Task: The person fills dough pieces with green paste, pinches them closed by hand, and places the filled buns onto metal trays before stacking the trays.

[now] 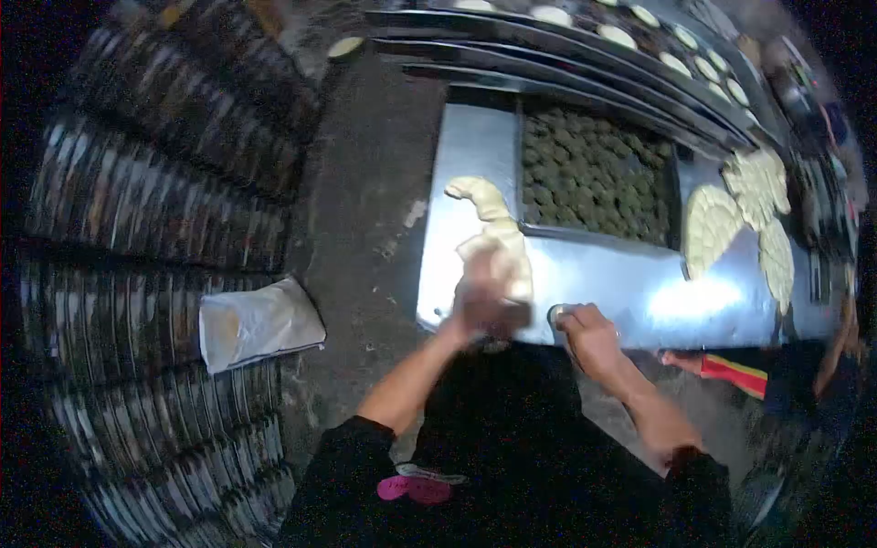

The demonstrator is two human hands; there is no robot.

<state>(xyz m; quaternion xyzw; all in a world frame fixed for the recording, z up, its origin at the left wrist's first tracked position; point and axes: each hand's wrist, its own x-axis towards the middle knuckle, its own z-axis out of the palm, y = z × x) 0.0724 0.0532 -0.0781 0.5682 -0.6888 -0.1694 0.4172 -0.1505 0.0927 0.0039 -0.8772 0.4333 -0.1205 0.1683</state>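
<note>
My left hand [484, 297], smeared by motion, is over the near end of a row of pale dough pieces [493, 212]. The row curves along the left side of the metal table [585, 274]. Whether the fingers hold anything is hidden by the blur. At the table's front edge, my right hand [594, 342] is closed, with a small round piece of dough [557, 315] at its fingertips. Beyond both hands stands a dark tray of brown filling balls [594, 173]. More flattened dough pieces [713, 228] lie overlapping on the table's right side.
Stacked trays [566, 55] with pale dough rounds [617, 36] stand along the back. Tall racks [164, 183] fill the left, with a white sack [260, 324] against them. Another person's hand and red-yellow sleeve [735, 373] are at the right table edge.
</note>
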